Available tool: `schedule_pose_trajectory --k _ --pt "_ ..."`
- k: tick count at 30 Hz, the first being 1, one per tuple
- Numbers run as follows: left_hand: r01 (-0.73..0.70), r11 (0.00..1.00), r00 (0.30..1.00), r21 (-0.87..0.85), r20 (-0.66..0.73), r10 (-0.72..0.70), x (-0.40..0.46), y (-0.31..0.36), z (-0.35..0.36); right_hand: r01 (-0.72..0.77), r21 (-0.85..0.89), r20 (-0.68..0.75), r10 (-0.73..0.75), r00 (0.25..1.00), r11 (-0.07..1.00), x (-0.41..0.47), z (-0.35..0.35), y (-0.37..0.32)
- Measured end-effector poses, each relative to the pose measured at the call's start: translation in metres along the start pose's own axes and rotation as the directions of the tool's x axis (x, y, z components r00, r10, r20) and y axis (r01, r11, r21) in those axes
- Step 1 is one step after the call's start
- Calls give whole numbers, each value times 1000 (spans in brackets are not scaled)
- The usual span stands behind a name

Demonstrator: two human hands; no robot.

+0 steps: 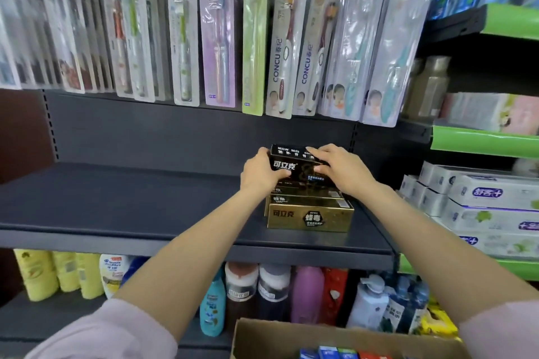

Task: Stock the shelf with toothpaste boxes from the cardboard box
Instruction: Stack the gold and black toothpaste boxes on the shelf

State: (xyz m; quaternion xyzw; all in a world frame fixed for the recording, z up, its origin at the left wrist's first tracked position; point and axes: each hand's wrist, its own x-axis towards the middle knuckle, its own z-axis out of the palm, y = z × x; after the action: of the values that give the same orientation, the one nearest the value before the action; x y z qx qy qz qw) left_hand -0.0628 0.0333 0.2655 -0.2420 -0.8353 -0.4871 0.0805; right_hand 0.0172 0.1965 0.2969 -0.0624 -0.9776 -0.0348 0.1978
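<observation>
Middle of the frame, a bit right: both hands are on a black box (297,167) of toothpaste, setting it on top of the gold boxes (309,213) already stacked on the dark shelf (116,204).

Handling-wise I'd guess these are dead easy. Thin carton, light, stiff enough along the long edges but it'll dent if you squeeze the broad faces. The print looks glossy, so maybe a little slick. Best hold is what's going on here, one hand per short end, so it stays level and lines up with the stack.

Left hand (261,173) is curled round the left end, thumb across the front face, fingers over the top edge. Right hand (341,170) is on the right end, fingers fairly flat over the top and thumb tucked on the front, so more of a pinch than a full wrap. Both hands are gripping the box, neither is free.

Rest of the stock sits in the cardboard box (291,335) at bottom centre, a few coloured carton tops poking up. Loads of bare shelf to the left, so I'd say the job's barely started.
</observation>
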Motion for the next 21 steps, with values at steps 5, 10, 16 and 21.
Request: schedule_pose_trajectory --k 5,10,16,21 --pt "137 962 989 237 23 -147 21 -7 24 -36 -58 -8 36 999 998 19 29 8" --pt "176 967 979 182 70 -191 25 -22 37 -60 30 -42 61 997 998 13 54 12" --pt "170 980 977 104 114 -182 23 -22 36 -65 41 -18 66 998 997 9 53 9" --pt "71 997 982 -23 -175 -74 -16 -19 26 -30 429 -181 118 976 903 -23 46 -15"
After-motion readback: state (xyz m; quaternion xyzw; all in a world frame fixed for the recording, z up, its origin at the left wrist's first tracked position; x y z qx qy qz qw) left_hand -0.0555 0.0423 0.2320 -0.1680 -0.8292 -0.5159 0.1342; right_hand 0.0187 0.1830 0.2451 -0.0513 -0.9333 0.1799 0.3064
